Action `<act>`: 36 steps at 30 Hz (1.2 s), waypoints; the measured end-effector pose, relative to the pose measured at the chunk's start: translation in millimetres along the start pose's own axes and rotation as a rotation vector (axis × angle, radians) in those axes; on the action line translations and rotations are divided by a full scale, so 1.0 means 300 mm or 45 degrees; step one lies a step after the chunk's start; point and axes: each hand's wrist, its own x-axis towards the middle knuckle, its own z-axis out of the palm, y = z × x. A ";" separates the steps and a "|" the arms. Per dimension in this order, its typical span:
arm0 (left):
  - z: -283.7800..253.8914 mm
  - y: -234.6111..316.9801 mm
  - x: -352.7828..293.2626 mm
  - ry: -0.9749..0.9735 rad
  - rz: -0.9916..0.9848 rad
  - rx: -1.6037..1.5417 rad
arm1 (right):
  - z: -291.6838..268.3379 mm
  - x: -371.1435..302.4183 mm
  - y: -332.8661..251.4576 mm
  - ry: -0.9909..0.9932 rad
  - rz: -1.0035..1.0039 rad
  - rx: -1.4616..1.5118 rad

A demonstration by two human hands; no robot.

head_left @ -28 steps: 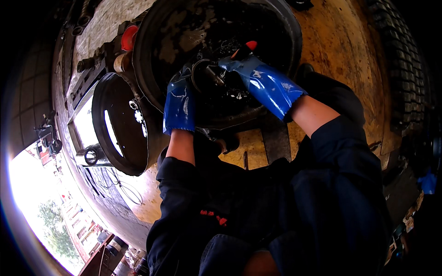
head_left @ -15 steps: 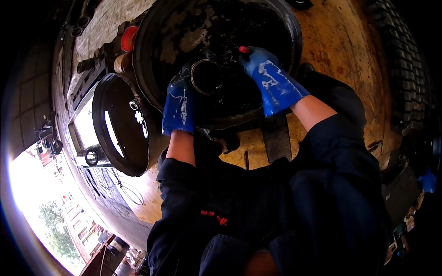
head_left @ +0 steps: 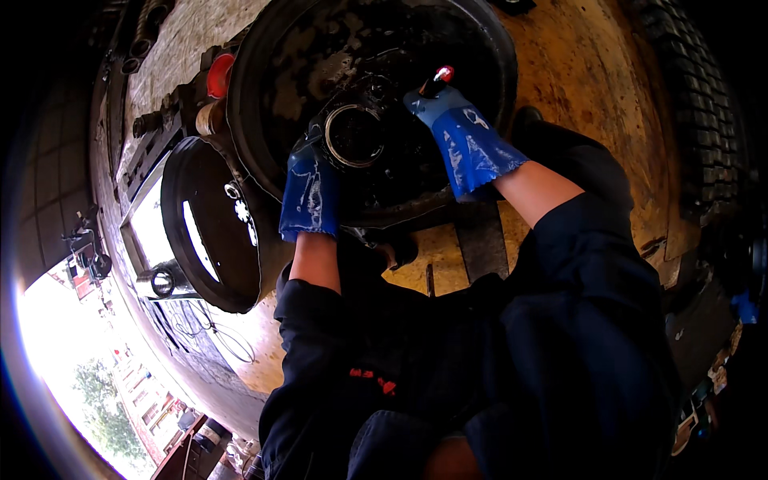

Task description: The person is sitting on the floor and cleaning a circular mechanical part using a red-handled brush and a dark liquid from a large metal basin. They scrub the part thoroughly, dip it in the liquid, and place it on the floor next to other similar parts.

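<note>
Over a wide black basin (head_left: 507, 72) with dark, wet contents, my left hand (head_left: 307, 164) in a blue rubber glove grips a round, hollow metal part (head_left: 330, 138). Its open ring faces up, and most of its body is lost in the dark. To the right, my gloved right hand (head_left: 438, 106) is closed around a slim tool with a red-ended handle (head_left: 442, 75). The tool's working end is hidden, so its kind cannot be made out. A small gap separates the right hand from the metal part. Both gloves look wet.
Left of the basin stands a second round dark pan (head_left: 170, 212) with shiny metal pieces (head_left: 242, 210) in it. Nearby are a metal cylinder (head_left: 162, 280), a looped cable (head_left: 228, 340) and a red round object (head_left: 220, 76). A large tyre (head_left: 696, 104) lies far right.
My right hand has shifted slightly left, and its tool has tilted so the red end points up to the right. The left hand keeps its hold on the metal part.
</note>
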 end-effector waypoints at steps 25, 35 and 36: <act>-0.029 -0.006 -0.007 0.036 0.098 0.266 | 0.018 -0.041 -0.081 -0.336 0.102 0.275; -0.012 0.001 0.000 -0.054 0.211 0.360 | 0.024 -0.140 -0.120 -0.206 -0.262 -0.716; -0.007 0.003 -0.002 -0.038 0.200 0.362 | 0.022 -0.149 -0.116 -0.126 -0.388 -0.842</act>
